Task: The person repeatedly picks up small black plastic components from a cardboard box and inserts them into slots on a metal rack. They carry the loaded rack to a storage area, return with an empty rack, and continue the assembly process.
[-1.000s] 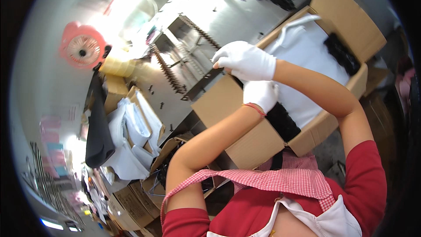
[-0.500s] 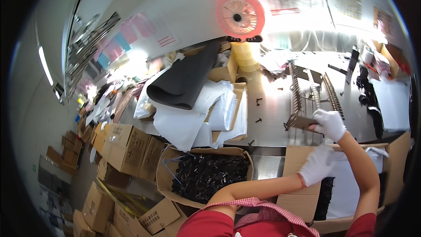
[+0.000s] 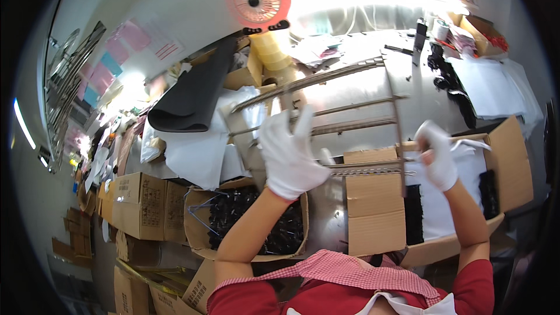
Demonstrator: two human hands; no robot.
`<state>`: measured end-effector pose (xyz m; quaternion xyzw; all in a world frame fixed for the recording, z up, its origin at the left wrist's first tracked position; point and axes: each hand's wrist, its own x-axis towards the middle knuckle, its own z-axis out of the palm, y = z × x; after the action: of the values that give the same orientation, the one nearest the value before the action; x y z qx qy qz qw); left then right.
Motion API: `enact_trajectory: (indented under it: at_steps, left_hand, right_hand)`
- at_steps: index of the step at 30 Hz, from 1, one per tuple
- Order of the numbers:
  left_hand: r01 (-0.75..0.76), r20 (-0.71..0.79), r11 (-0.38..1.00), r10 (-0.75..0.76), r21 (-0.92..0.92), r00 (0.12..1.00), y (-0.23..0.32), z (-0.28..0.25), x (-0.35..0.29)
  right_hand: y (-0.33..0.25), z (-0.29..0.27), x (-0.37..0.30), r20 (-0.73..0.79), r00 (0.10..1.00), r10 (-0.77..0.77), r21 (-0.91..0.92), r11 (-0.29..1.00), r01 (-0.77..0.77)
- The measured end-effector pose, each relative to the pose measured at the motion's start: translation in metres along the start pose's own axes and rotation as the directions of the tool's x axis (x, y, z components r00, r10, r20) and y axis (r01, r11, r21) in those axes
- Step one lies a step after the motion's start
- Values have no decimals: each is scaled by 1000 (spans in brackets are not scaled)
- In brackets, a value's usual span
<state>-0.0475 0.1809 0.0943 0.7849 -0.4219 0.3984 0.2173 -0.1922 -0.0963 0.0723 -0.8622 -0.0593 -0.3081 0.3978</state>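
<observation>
A metal rack point(image 3: 356, 106) of several slotted bars joined by end strips spans the bench in front of me, lying crosswise. My left hand point(image 3: 291, 154), in a white glove, is over its left part with fingers spread; whether the palm touches a bar is hidden. Just beyond the rack's right end strip point(image 3: 398, 140), my right hand point(image 3: 438, 157), also gloved, has its fingers loosely curved and apart, slightly blurred, with nothing seen in them. Its bare fingertips face the rack. Below the rack's near bar is a cardboard flap point(image 3: 376, 213).
A carton of small black parts point(image 3: 189, 221) stands at the near left. An open carton point(image 3: 508, 166) with white sheeting and black pieces stands below my right hand. Black foam sheet point(image 3: 186, 108), yellow tape rolls point(image 3: 272, 49) and a pink fan point(image 3: 256, 0) are behind; black parts point(image 3: 449, 81) lie at right.
The rack has turned from pointing away from me to lying crosswise and come nearer. My left hand has moved left and spread; my right hand has come off the rack's near end. The view has shifted.
</observation>
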Motion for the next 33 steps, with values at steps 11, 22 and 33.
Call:
enact_trajectory:
  at_steps: [11,22,33]
  left_hand:
    - [245,338,929,-333,279,880,-60,-88,-99]
    - [233,453,957,-287,171,844,-70,-125,-162]
    - [316,675,922,-381,225,632,-91,-127,-211]
  right_hand:
    - [42,48,-33,61,845,531,347,783,-517]
    - [-65,221,50,572,638,515,194,671,-716]
    - [99,63,34,-93,472,877,601,427,-675]
